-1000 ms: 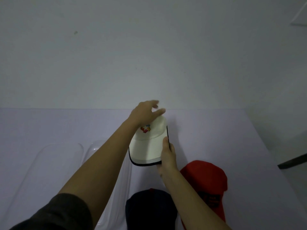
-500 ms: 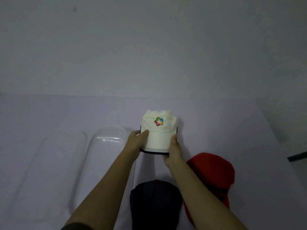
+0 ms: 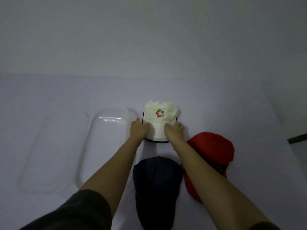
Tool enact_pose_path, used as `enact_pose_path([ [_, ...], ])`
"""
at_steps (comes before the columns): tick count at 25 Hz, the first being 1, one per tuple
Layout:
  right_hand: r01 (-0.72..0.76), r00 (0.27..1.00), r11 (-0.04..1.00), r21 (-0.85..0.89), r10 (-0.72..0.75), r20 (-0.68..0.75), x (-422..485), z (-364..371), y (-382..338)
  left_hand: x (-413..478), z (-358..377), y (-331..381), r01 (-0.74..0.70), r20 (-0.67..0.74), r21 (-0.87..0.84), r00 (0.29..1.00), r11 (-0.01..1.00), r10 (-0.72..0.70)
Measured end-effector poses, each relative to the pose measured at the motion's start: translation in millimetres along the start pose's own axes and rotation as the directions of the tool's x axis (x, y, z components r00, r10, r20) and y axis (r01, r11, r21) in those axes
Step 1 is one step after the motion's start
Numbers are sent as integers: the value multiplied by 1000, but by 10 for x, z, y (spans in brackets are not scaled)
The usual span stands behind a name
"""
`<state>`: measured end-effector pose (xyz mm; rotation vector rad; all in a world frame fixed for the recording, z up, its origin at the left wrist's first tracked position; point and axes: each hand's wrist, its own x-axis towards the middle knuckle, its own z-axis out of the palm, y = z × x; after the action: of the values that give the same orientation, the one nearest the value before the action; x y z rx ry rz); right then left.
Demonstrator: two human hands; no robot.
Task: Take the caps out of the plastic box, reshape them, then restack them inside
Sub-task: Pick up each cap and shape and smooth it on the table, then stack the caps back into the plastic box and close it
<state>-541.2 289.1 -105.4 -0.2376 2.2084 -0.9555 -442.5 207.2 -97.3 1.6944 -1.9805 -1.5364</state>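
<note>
Since half a second ago both hands have slid from the brim's edges onto its top. The left hand (image 3: 139,128) and the right hand (image 3: 174,130) each have their grip clamped on one side of the white cap's (image 3: 159,122) brim, fingers curled over the cloth. Their tips are hard to make out in the dim light. The hands hide most of the brim, leaving only its dark-trimmed front edge showing between the wrists.

The cap's soft crown sits rumpled at 12 o'clock from the hands, on the pale worktop (image 3: 216,100), its multicoloured logo (image 3: 159,113) facing up. At 6 o'clock lies a navy cap (image 3: 157,185), its lower end cut off by the frame. At 4 o'clock lies a red cap (image 3: 211,160), partly behind the right forearm.

At 9 o'clock stands the clear, round-cornered plastic box (image 3: 109,115), faint against the worktop, with its lid (image 3: 54,151) beyond it.
</note>
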Motion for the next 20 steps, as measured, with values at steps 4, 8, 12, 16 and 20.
enact_pose_path([
  [4, 257, 960, 960, 114, -267, 82, -563, -315, 100, -542, -272, 46, -152, 9, 8, 988, 988, 152],
  [8, 290, 938, 950, 116, -306, 162, -1228, -552, 718, -1170, -451, -374, -179, 126, 30, 977, 983, 174],
  [12, 249, 892, 968, -27, -219, 396, -1567, -529, 1134, -1429, -345, -711, -75, 237, -21, 968, 997, 78],
  [16, 239, 893, 964, -115, -171, 417, -1672, -371, 1291, -1500, -267, -842, 49, 311, -181, 950, 982, 10],
  [20, 275, 912, 961, 41, -274, 304, -1786, -348, 1295, -1579, -263, -786, 45, 281, -329, 958, 943, 52],
])
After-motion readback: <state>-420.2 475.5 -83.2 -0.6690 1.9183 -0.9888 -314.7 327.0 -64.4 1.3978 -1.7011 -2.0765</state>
